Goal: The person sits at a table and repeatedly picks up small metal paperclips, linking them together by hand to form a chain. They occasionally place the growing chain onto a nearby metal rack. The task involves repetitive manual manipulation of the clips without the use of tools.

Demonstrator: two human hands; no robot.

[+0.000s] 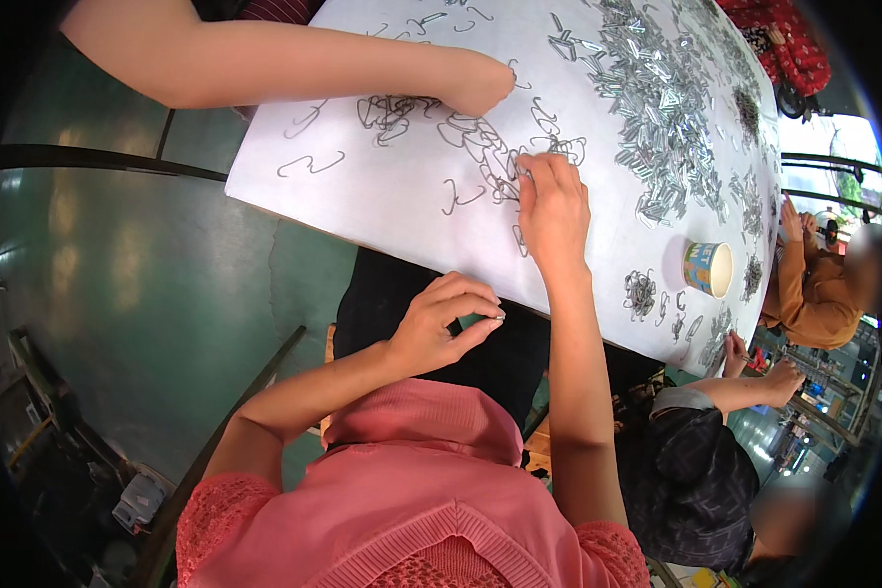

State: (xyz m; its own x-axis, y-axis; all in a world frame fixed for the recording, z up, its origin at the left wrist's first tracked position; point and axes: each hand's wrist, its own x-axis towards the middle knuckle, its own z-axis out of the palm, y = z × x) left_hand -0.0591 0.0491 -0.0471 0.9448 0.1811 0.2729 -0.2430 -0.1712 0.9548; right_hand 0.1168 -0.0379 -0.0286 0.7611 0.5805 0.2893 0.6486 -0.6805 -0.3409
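Note:
My left hand is in front of the table's near edge, above my lap. Its thumb and fingertips pinch a small shiny metal piece, mostly hidden by the fingers. Over the white tabletop reaches my right hand, its fingers closed on a bent wire hook at the edge of a loose heap of wire hooks. The fingers partly cover that hook. A few single hooks lie apart to the left.
A big pile of short shiny metal pieces spreads over the table's middle. To the right stands a paper cup beside a small heap of wire hooks. Another person's arm reaches in from the upper left. Co-workers sit along the right side.

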